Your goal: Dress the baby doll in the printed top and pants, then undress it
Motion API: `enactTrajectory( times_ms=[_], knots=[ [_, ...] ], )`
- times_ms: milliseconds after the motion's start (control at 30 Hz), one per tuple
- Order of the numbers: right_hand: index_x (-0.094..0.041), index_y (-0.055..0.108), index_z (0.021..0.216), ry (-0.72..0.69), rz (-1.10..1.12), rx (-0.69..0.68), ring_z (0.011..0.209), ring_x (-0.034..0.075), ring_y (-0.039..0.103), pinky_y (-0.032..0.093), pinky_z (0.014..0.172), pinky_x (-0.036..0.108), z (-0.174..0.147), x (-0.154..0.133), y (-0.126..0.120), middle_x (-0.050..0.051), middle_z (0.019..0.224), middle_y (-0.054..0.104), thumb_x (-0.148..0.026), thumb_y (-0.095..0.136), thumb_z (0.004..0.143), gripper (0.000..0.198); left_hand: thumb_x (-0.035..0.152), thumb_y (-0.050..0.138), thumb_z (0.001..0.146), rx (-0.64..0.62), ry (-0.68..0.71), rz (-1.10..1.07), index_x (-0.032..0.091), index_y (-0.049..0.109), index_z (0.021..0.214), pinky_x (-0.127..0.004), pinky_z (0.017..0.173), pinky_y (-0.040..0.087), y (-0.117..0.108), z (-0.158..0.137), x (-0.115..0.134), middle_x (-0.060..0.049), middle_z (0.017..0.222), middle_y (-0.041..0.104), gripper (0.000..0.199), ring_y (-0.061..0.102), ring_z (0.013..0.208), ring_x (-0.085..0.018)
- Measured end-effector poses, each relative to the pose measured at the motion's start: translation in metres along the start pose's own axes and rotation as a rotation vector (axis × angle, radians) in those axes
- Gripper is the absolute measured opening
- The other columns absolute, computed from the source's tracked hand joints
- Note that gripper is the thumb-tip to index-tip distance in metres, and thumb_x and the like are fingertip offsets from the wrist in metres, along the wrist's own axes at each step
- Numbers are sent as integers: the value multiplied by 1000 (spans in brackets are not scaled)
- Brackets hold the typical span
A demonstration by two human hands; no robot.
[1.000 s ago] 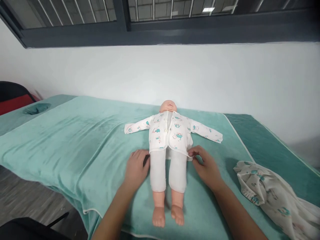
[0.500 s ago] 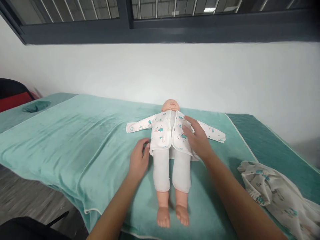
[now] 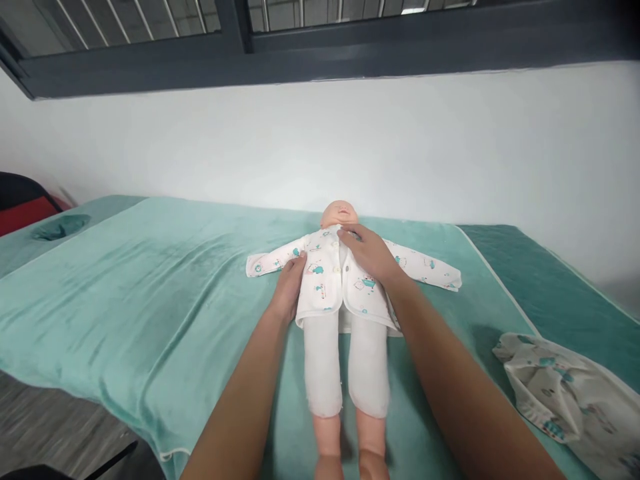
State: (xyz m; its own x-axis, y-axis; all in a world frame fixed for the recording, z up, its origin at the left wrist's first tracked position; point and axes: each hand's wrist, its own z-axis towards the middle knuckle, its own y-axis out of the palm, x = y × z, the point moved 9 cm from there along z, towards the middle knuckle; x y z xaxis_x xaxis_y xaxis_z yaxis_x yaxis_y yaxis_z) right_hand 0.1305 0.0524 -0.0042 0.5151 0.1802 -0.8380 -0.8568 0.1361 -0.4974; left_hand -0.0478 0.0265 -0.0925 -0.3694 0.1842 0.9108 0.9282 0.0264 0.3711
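Observation:
A baby doll [image 3: 339, 213] lies on its back, dressed in a white, patterned baby jacket [image 3: 318, 283] with both sleeves spread outward. The jacket's two front panels meet near the neck and part slightly lower down. At the upper chest, my right hand [image 3: 369, 252] has its thumb and fingers closed at the front edge of the jacket, just below the collar. Against the jacket's side, under the sleeve at picture left, rests my left hand [image 3: 291, 283]. Its fingers lie mostly straight, partly hidden by the doll's side. White leggings [image 3: 321, 367] cover the doll's upper legs.
A crumpled patterned cloth [image 3: 575, 393] lies at the right of the green-covered bed [image 3: 150, 287]. Behind the bed rises a white wall [image 3: 240, 147] beneath a dark window frame [image 3: 150, 70]. A red and black object [image 3: 25, 207] stands at far left.
Both hands have moved up along the doll. My right hand has shifted from the right panel to the front edge near the collar; my left now touches the jacket's side. The view has tilted slightly.

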Motion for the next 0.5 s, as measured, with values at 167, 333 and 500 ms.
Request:
enactTrajectory(
  times_ms=[167,333,500],
  knots=[
    [-22,59,86,52,-83,-54,85,21,59,43,75,33,19,-6,7,4,101,65,-53,69,71,36,56,74,74,20,-9,-20,14,66,96,-32,70,52,-2,0,0,-8,86,71,48,66,77,-20],
    [-21,49,64,-18,-62,-89,69,15,50,33,65,28,26,-8,15,-3,73,55,-35,62,73,21,55,77,70,202,35,143,17,60,84,-26,62,44,-14,-5,7,0,75,64,44,58,68,-13],
    [-21,44,61,77,153,69,64,13,43,30,62,28,21,11,0,-5,65,47,-28,56,71,17,58,72,75,171,41,142,16,61,82,-27,61,44,-10,-7,8,-2,75,65,44,58,67,-14]
  ],
)
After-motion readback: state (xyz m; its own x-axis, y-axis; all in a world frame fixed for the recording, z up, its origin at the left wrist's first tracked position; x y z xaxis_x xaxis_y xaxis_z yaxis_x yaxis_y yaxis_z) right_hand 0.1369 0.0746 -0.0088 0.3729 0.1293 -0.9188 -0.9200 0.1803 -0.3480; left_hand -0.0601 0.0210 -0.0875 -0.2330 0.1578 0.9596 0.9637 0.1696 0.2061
